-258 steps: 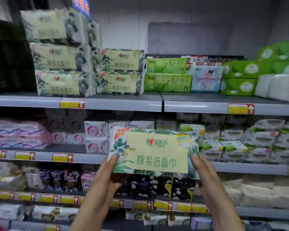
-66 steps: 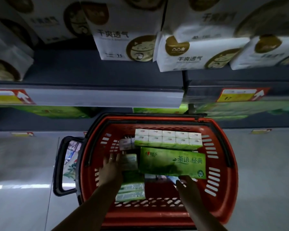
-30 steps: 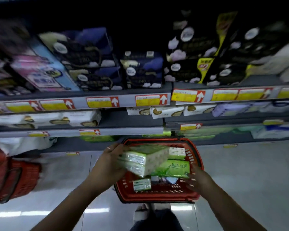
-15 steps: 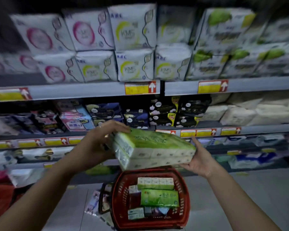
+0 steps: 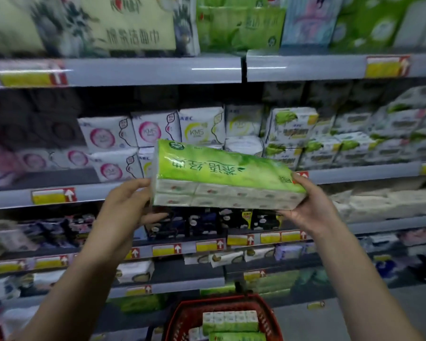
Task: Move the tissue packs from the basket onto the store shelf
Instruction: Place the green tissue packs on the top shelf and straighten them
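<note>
— Where is the pack?
— The long green plastic-wrapped tissue pack (image 5: pixel 221 168) is in the air at the middle of my view. It is in front of the grey metal store shelves (image 5: pixel 143 70) and rests on none of them. The red plastic mesh basket (image 5: pixel 180 316) is well below it, at 6 o'clock.
— Which way does it lie?
— Its long axis runs from 9 o'clock to 3 o'clock, with the 3 o'clock end dipped a little. The green printed face looks up, and its lettering is upside down to me. The white side, showing two rows of small packets, faces me.
— And your grips?
— My left grip (image 5: pixel 126 207) clasps the 9 o'clock end, with fingers above and below it. My right grip (image 5: pixel 310 205) clasps the 3 o'clock end, thumb on the top edge and fingers underneath.
— What is in the basket?
— A white-and-green bundle of small tissue packets (image 5: pixel 230 318), with another green pack (image 5: pixel 236 337) just beside it, nearer me. Similar green packs (image 5: pixel 241 28) sit on the top shelf at 12 o'clock.
</note>
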